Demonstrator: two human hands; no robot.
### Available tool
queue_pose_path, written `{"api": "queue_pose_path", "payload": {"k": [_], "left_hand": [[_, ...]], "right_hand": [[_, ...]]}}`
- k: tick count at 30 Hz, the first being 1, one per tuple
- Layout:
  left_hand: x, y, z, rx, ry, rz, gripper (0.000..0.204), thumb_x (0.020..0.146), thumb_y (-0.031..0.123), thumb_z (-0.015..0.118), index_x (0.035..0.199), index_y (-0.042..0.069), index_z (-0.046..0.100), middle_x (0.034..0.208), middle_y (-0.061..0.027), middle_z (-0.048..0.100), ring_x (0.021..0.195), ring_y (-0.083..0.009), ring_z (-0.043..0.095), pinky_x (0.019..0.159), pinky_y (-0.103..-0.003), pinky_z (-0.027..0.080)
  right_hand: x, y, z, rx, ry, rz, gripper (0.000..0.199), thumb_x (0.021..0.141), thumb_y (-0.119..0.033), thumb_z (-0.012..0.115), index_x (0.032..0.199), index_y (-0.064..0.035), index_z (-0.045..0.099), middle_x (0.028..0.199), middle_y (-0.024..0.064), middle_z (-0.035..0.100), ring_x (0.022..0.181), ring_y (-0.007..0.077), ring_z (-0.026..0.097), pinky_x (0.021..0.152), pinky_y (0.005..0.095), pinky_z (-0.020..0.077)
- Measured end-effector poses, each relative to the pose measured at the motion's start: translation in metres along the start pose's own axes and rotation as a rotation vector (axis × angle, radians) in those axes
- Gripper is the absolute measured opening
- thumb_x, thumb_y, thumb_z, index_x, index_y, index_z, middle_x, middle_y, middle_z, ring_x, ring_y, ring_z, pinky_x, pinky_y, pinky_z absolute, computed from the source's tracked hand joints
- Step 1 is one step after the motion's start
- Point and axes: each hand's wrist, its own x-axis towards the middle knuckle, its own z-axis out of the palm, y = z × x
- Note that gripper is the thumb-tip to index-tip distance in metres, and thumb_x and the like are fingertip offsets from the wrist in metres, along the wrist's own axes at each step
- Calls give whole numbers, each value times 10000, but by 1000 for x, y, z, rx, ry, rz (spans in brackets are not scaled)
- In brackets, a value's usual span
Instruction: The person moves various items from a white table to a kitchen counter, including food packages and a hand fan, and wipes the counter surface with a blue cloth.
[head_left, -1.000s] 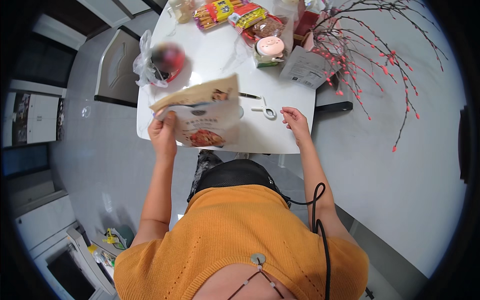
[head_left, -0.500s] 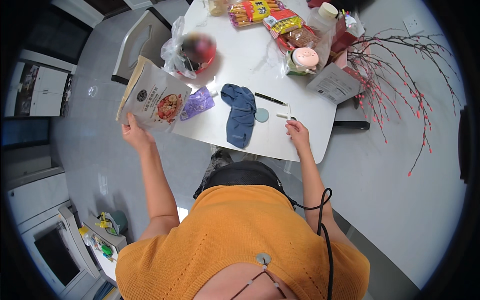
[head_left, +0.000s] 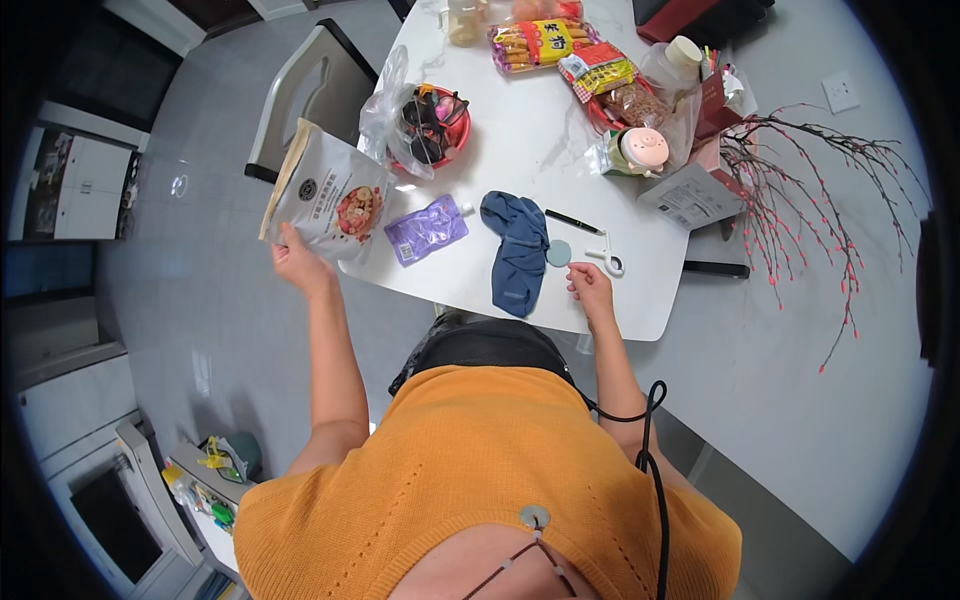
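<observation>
My left hand (head_left: pixel 300 262) is closed on the lower left edge of a stand-up cereal pouch (head_left: pixel 335 200), white with a tan side and a picture of a fruit bowl. It is held in the air off the table's left edge. My right hand (head_left: pixel 592 290) hovers at the table's near edge, fingers loosely curled and a little apart, with nothing visible in them. Its fingertips are closest to a round grey-green disc (head_left: pixel 559 253). Just beyond lies a small white tool with a ring end (head_left: pixel 608 256). A folded blue cloth (head_left: pixel 516 255) lies left of the disc.
Around the white table (head_left: pixel 520 150) lie a purple spout pouch (head_left: pixel 428 230), a black pen (head_left: pixel 573 221), and a red basket (head_left: pixel 460 135) of small items beside a plastic bag. Snack packs (head_left: pixel 540 45), a pink-lidded jar (head_left: pixel 643 150), boxes and red-budded branches (head_left: pixel 790 200) crowd the far right.
My right hand has drawn back from the white tool toward the disc, so the tool's ring now shows. The view has shifted; my left hand still holds the pouch.
</observation>
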Motion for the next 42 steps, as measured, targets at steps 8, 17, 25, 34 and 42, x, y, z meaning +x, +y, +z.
{"api": "queue_pose_path", "payload": {"k": [8, 17, 25, 34, 42], "left_hand": [[5, -38, 3, -13, -98, -93, 172, 904, 110, 520, 1001, -28, 550, 973, -88, 605, 877, -144, 571, 791, -291, 463], [-30, -28, -4, 232, -187, 23, 176, 886, 84, 546, 1030, -15, 560, 1024, -70, 580, 906, -143, 546, 822, -282, 430], [-41, -23, -8, 413, -168, 192, 173, 860, 68, 570, 1016, -5, 572, 1026, -45, 510, 940, -159, 526, 822, -290, 421], [-22, -29, -11, 518, -163, 366, 226, 800, 126, 647, 1006, 45, 606, 1024, -100, 526, 984, -223, 506, 833, -329, 402], [5, -45, -25, 592, -240, 438, 265, 730, 126, 712, 972, 55, 631, 1046, -145, 561, 1016, -266, 505, 882, -349, 394]], "right_hand": [[-13, 2, -1, 32, 95, 56, 195, 856, -176, 554, 1014, -80, 618, 827, 10, 632, 665, 75, 574, 559, 204, 421], [-5, 0, -3, 39, 112, 75, 204, 881, -205, 540, 1037, -96, 613, 887, 0, 631, 702, 60, 553, 595, 195, 413], [6, 11, -11, 26, 68, 28, 209, 852, -188, 544, 1018, -85, 619, 865, 22, 647, 689, 98, 595, 591, 240, 447], [13, 18, -33, -40, 78, 19, 211, 843, -188, 554, 1021, -97, 622, 884, 27, 654, 697, 105, 607, 584, 243, 450], [17, 16, -41, -54, 105, 35, 181, 856, -157, 567, 1013, -90, 626, 847, -4, 629, 680, 64, 571, 566, 192, 428]]}}
